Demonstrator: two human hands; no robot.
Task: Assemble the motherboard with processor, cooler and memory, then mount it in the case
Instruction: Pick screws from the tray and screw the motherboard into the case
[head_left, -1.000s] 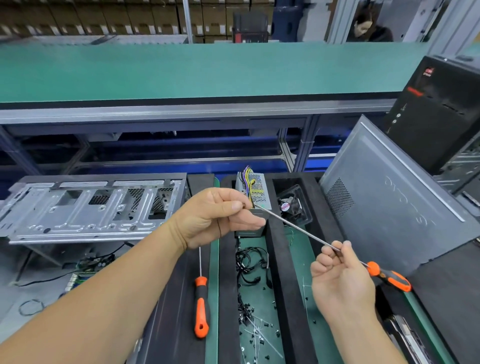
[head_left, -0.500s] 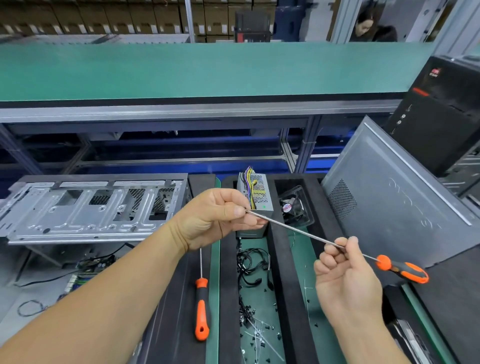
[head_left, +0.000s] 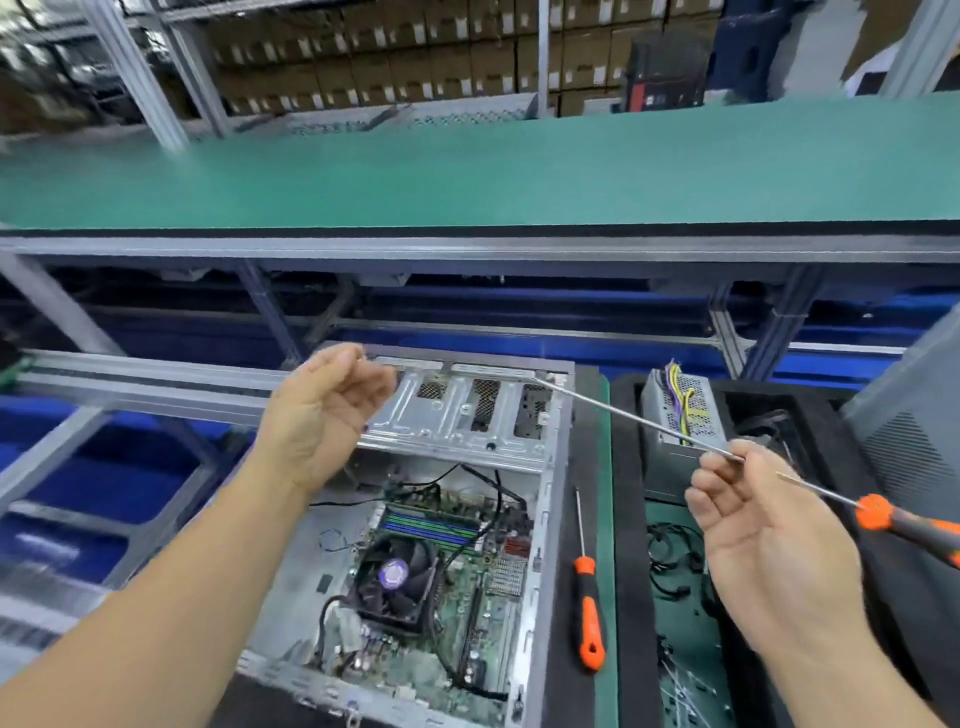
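The motherboard (head_left: 441, 597) sits inside the open case (head_left: 540, 519), which lies flat on the table (head_left: 602, 467) below the left forearm. A cooler (head_left: 397, 584) with a black fan is mounted on the board, and memory sticks (head_left: 431, 525) stand in their slots just behind it. Half a second ago the view showed only the case's metal drive frame (head_left: 457, 410); now the board interior is in view.

The left hand (head_left: 322, 410) is loosely curled and holds nothing. Earlier it pinched the tip of the long screwdriver (head_left: 623, 415); it has since let go and moved leftward, well apart from the tip. The right hand (head_left: 769, 530) pinches the screwdriver's shaft between thumb and fingers, as before. The tip now points over the case's far right corner.

A second screwdriver (head_left: 587, 608) lies on the table just right of the case. A power supply (head_left: 680, 410) with coloured wires rests farther right, behind the shaft.
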